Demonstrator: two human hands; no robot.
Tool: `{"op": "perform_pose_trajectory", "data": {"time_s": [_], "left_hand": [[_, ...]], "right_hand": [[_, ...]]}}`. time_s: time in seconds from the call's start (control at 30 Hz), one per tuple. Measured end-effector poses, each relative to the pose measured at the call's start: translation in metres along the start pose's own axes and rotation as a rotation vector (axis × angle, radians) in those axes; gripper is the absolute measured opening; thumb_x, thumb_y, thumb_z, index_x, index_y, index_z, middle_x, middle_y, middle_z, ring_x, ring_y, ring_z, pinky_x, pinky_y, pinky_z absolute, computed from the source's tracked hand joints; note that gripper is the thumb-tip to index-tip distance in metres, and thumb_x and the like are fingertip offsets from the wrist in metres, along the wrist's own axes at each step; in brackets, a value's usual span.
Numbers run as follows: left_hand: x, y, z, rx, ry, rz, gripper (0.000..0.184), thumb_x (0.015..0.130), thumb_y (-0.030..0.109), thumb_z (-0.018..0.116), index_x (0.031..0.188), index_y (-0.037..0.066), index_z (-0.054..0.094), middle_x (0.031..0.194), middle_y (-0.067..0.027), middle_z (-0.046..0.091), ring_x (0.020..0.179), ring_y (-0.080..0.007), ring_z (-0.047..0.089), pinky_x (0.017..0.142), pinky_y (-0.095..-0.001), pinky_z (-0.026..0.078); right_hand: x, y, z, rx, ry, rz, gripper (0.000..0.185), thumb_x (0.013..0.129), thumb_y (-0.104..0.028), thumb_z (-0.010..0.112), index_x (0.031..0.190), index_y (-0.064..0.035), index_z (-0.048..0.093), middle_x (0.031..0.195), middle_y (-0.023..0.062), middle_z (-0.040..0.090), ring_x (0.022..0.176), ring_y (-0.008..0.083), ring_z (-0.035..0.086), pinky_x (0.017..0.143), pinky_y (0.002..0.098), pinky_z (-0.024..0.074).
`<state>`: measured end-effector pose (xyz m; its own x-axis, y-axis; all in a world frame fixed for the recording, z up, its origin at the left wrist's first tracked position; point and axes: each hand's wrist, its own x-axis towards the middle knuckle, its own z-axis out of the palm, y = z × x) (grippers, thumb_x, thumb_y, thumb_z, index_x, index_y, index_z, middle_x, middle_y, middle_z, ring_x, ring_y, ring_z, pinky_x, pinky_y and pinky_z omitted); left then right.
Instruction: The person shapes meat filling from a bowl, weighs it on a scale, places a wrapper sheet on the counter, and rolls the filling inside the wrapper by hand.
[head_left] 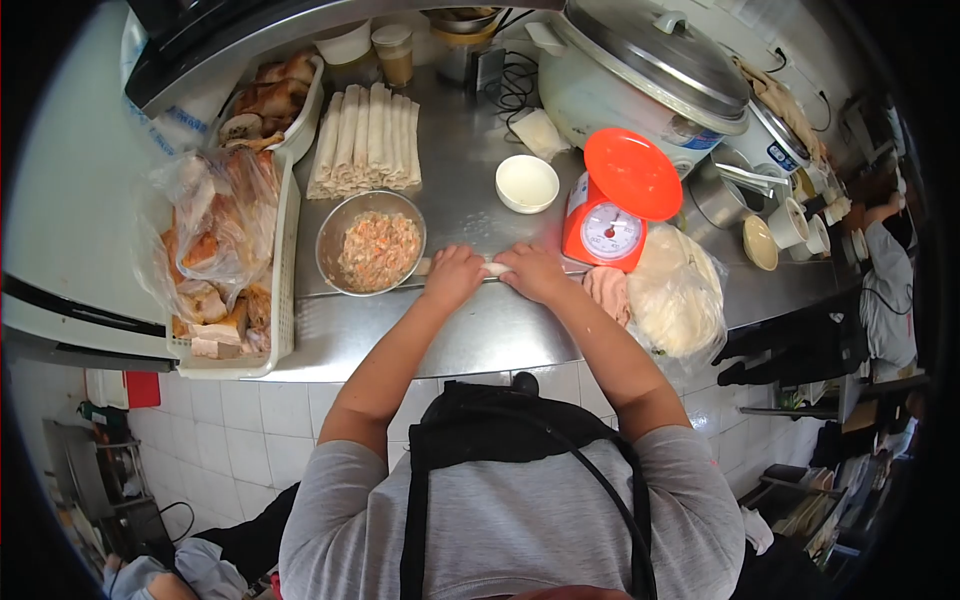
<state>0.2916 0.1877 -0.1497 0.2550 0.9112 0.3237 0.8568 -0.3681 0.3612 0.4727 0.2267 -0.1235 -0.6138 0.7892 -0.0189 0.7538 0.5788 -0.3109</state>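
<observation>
On the steel counter, my left hand and my right hand rest side by side on a thin pale roll, which shows between them. The fingers of both hands are bent over the roll and cover most of it. A metal bowl of orange and pink chopped filling stands just left of my left hand. Behind that bowl lies a stack of long pale rolls. To the right of my right hand are a red kitchen scale, a pink cloth and a plastic bag of pale wrappers.
A white bowl stands behind my hands. At the left, a white basket holds bagged meat, with another tray of meat behind. A large lidded cooker stands at the back right. Other people are at the far right and lower left.
</observation>
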Motion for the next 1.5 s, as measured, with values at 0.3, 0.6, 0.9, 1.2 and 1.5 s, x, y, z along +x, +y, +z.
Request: {"op": "perform_pose_trajectory", "data": {"time_s": [0.3, 0.6, 0.9, 1.2, 1.5], "left_hand": [[-0.031, 0.007, -0.013, -0.018, 0.045, 0.116, 0.021, 0.067, 0.025, 0.065, 0.083, 0.012, 0.064, 0.083, -0.007, 0.056, 0.083, -0.0276, 0.053, 0.075, -0.042, 0.038], [-0.039, 0.002, -0.022, 0.061, -0.05, 0.098, 0.031, 0.068, 0.017, 0.067, 0.096, 0.007, 0.058, 0.096, -0.0113, 0.051, 0.093, -0.0315, 0.047, 0.082, -0.0423, 0.035], [-0.041, -0.005, -0.013, 0.046, -0.045, 0.127, 0.033, 0.067, 0.02, 0.068, 0.096, 0.007, 0.059, 0.096, -0.0124, 0.051, 0.094, -0.032, 0.046, 0.083, -0.0435, 0.035], [-0.073, 0.027, -0.027, -0.893, 0.055, -0.564, 0.036, 0.082, 0.027, 0.057, 0.109, 0.004, 0.051, 0.107, -0.0144, 0.05, 0.097, -0.0298, 0.049, 0.084, -0.0383, 0.039], [-0.018, 0.052, -0.001, -1.989, 0.362, -1.077, 0.026, 0.087, 0.025, 0.055, 0.102, 0.006, 0.045, 0.095, -0.0104, 0.053, 0.082, -0.0215, 0.056, 0.072, -0.0339, 0.048]], "right_hand": [[-0.024, -0.015, 0.036, 0.053, 0.173, -0.097, 0.025, 0.07, -0.021, 0.062, 0.094, -0.0167, 0.062, 0.088, 0.0078, 0.059, 0.088, 0.0266, 0.056, 0.075, 0.0414, 0.0458], [-0.033, -0.022, 0.018, 0.023, 0.023, -0.052, 0.031, 0.072, -0.029, 0.064, 0.101, -0.0236, 0.059, 0.102, 0.0064, 0.052, 0.098, 0.0263, 0.05, 0.078, 0.0388, 0.0425], [-0.03, -0.022, 0.027, 0.013, 0.03, -0.099, 0.034, 0.073, -0.025, 0.062, 0.107, -0.024, 0.058, 0.105, 0.0072, 0.055, 0.103, 0.0272, 0.051, 0.086, 0.0425, 0.0412], [-0.002, -0.002, 0.007, 0.544, -0.268, -0.118, 0.042, 0.079, -0.021, 0.057, 0.117, -0.0048, 0.052, 0.112, 0.017, 0.056, 0.102, 0.0286, 0.055, 0.088, 0.0364, 0.042], [-0.063, -0.013, -0.015, 0.888, -0.404, 0.056, 0.047, 0.08, -0.014, 0.059, 0.123, -0.0029, 0.042, 0.101, 0.0128, 0.057, 0.089, 0.0185, 0.055, 0.077, 0.0303, 0.0444]]}}
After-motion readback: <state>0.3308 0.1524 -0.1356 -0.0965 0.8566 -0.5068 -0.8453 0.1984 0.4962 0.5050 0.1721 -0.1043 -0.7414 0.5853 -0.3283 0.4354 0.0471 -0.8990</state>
